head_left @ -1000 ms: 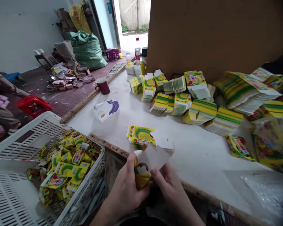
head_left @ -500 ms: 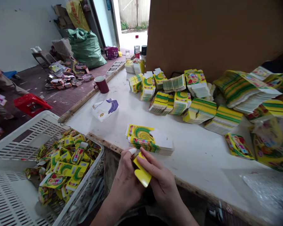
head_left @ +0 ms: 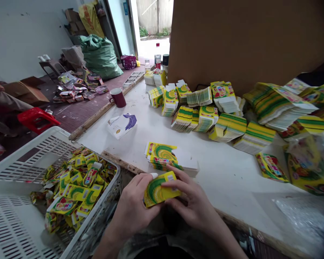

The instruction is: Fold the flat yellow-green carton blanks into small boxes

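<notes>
Both my hands grip one small yellow-and-green carton (head_left: 160, 189) just in front of the table's near edge. My left hand (head_left: 132, 210) wraps its left end, a white cap on one fingertip. My right hand (head_left: 190, 205) pinches its right end with fingers closed over the top. Just beyond it a short stack of flat yellow-green carton blanks (head_left: 169, 158) lies on the white table (head_left: 226, 172). At lower left a white slotted plastic crate (head_left: 24, 162) holds several folded cartons (head_left: 75, 187).
Many stacks of flat blanks (head_left: 221, 115) line the back of the table before a big brown cardboard sheet (head_left: 245, 36). A maroon mug (head_left: 118, 98) and a white-purple packet (head_left: 122, 125) sit at the left. A red stool (head_left: 37, 119) and green sack (head_left: 99, 55) stand on the floor.
The carton went from an unfolded blank with its white inside showing to a closed box held flat between both hands, its printed yellow-green face upward.
</notes>
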The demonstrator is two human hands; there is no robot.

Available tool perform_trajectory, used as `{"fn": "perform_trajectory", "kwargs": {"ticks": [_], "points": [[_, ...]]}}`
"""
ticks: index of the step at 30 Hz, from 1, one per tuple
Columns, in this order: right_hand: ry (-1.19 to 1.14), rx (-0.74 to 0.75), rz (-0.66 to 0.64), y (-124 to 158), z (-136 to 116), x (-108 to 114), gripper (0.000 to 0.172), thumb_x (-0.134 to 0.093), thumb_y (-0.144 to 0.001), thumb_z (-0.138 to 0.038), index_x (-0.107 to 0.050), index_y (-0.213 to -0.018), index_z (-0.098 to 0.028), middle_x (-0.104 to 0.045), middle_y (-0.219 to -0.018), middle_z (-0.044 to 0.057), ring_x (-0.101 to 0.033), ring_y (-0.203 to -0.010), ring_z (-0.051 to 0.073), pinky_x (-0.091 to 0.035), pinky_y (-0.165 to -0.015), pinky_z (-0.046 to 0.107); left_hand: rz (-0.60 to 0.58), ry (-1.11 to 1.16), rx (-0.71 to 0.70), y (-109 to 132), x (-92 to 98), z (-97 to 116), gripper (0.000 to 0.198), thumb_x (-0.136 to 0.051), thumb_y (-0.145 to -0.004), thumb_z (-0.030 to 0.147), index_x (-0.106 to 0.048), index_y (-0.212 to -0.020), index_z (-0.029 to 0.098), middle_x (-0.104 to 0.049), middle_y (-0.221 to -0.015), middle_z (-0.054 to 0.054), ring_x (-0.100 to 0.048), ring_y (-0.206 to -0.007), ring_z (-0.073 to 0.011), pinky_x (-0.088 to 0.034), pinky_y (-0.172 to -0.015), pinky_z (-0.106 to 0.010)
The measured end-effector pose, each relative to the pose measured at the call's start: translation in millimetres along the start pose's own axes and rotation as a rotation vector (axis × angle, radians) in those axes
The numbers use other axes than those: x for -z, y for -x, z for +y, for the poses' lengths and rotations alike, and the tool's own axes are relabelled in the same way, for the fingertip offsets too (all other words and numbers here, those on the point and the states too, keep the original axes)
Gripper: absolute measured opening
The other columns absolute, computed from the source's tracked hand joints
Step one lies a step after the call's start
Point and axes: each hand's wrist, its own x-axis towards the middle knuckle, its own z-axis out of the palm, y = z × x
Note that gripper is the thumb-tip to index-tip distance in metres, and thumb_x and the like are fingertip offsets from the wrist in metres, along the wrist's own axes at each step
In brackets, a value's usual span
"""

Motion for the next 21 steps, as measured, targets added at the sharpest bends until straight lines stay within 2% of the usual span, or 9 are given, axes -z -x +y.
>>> {"fn": "perform_trajectory", "kwargs": {"ticks": [2, 3, 5, 7, 8, 10, 13, 17, 21], "points": [[-0.094, -0.024, 0.134, -2, 0, -10, 0.059, -0.065, -0.085, -0.021, -0.042, -0.139, -0.033, -0.04, -0.153, 0.008, -0.043, -0.138, 0.025, -0.039, -0.112, 0.047, 0.085, 0.145, 0.07, -1, -4.0, -2, 0.05, -0.076, -0.068, 0.018, -0.057, -0.114, 0.022, -0.066, -0.105, -0.006, -0.065, -0.095, -0.0259, -0.055, -0.083, -0.037], [-0.132, -0.036, 0.197, -4, 1, -13, 0.067, -0.066, -0.086, -0.025, -0.034, -0.144, -0.033, -0.041, -0.152, 0.009, -0.046, -0.135, 0.025, -0.042, -0.11, 0.046, 0.181, 0.29, 0.117, -2, -5.6, -3, 0.05, -0.078, -0.068, 0.021, -0.058, -0.114, 0.023, -0.067, -0.104, -0.005, -0.066, -0.093, -0.0243, -0.056, -0.08, -0.034], [-0.108, -0.06, 0.335, -11, 7, -15, 0.068, -0.066, -0.087, -0.032, -0.031, -0.145, -0.03, -0.051, -0.143, 0.01, -0.056, -0.123, 0.024, -0.048, -0.103, 0.044, 0.505, 0.679, 0.193, -5, -6.6, -7, 0.045, -0.077, -0.073, 0.036, -0.061, -0.113, 0.024, -0.067, -0.106, -0.004, -0.067, -0.094, -0.0216, -0.057, -0.079, -0.029], [0.087, -0.083, 0.442, -23, 16, -10, 0.057, -0.064, -0.088, -0.03, -0.039, -0.139, -0.025, -0.06, -0.13, 0.012, -0.059, -0.115, 0.026, -0.05, -0.098, 0.046, 0.839, 1.048, 0.272, -11, -5.4, -11, 0.052, -0.064, -0.078, 0.061, -0.062, -0.112, 0.021, -0.066, -0.117, -0.007, -0.063, -0.109, -0.0233, -0.055, -0.089, -0.031], [0.211, -0.099, 0.455, -29, 21, -6, 0.053, -0.063, -0.089, -0.027, -0.042, -0.137, -0.022, -0.063, -0.125, 0.013, -0.059, -0.114, 0.028, -0.049, -0.097, 0.048, 0.922, 1.184, 0.329, -13, -4.9, -12, 0.06, -0.055, -0.08, 0.069, -0.062, -0.113, 0.02, -0.063, -0.123, -0.01, -0.059, -0.116, -0.0248, -0.053, -0.095, -0.034], [0.395, -0.134, 0.415, -42, 28, 0, 0.048, -0.062, -0.087, -0.021, -0.047, -0.133, -0.018, -0.067, -0.116, 0.013, -0.058, -0.109, 0.031, -0.048, -0.094, 0.052, 0.891, 1.349, 0.486, -16, -5.7, -13, 0.069, -0.045, -0.083, 0.075, -0.059, -0.117, 0.018, -0.058, -0.132, -0.014, -0.054, -0.125, -0.0276, -0.05, -0.1, -0.04], [0.462, -0.162, 0.343, -55, 34, 4, 0.037, -0.06, -0.084, -0.012, -0.057, -0.12, -0.019, -0.069, -0.101, 0.011, -0.058, -0.097, 0.032, -0.047, -0.089, 0.055, 0.733, 1.399, 0.604, -15, -14.6, -14, 0.065, -0.052, -0.083, 0.071, -0.056, -0.122, 0.018, -0.058, -0.13, -0.015, -0.06, -0.115, -0.025, -0.053, -0.092, -0.038], [0.407, -0.159, 0.393, -55, 26, 4, 0.034, -0.06, -0.081, -0.009, -0.052, -0.113, -0.019, -0.064, -0.092, 0.008, -0.058, -0.09, 0.028, -0.049, -0.084, 0.048, 0.683, 1.409, 0.59, -9, -33.2, -12, 0.06, -0.062, -0.079, 0.066, -0.059, -0.117, 0.019, -0.064, -0.113, -0.01, -0.062, -0.1, -0.0197, -0.054, -0.084, -0.03], [0.196, -0.124, 0.409, -38, 4, -2, 0.036, -0.056, -0.085, -0.013, -0.038, -0.115, -0.023, -0.055, -0.082, 0.0, -0.058, -0.073, 0.018, -0.051, -0.069, 0.033, 0.622, 1.389, 0.482, -5, -43.2, 2, 0.062, -0.07, -0.073, 0.064, -0.059, -0.117, 0.022, -0.063, -0.113, -0.008, -0.06, -0.106, -0.0219, -0.052, -0.09, -0.033]]}}
